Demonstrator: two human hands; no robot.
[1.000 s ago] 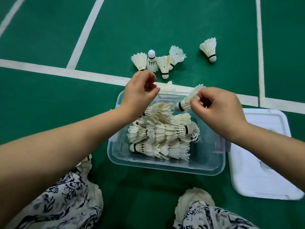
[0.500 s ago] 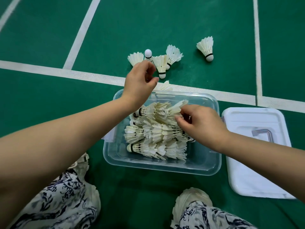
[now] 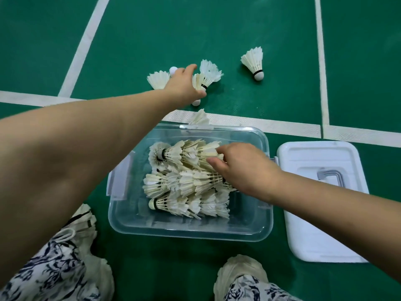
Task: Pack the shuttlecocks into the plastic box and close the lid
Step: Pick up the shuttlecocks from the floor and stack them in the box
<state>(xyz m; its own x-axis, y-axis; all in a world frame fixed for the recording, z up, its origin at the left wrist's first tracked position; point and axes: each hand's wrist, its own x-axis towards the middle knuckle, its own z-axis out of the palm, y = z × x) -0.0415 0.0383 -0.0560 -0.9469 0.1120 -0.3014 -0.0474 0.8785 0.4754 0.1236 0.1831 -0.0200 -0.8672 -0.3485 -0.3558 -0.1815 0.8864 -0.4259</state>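
Right hand [image 3: 243, 168] pinching white feather shuttlecocks [image 3: 184, 183] in clear plastic box [image 3: 247, 227] — left hand [image 3: 184, 85] grip unclear, hasty grab could crush them.

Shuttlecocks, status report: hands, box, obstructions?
Left hand at loose shuttlecocks on floor, grip unclear. Right hand pinching packed shuttlecocks in plastic box. Lid off, beside box. Nothing blocking.
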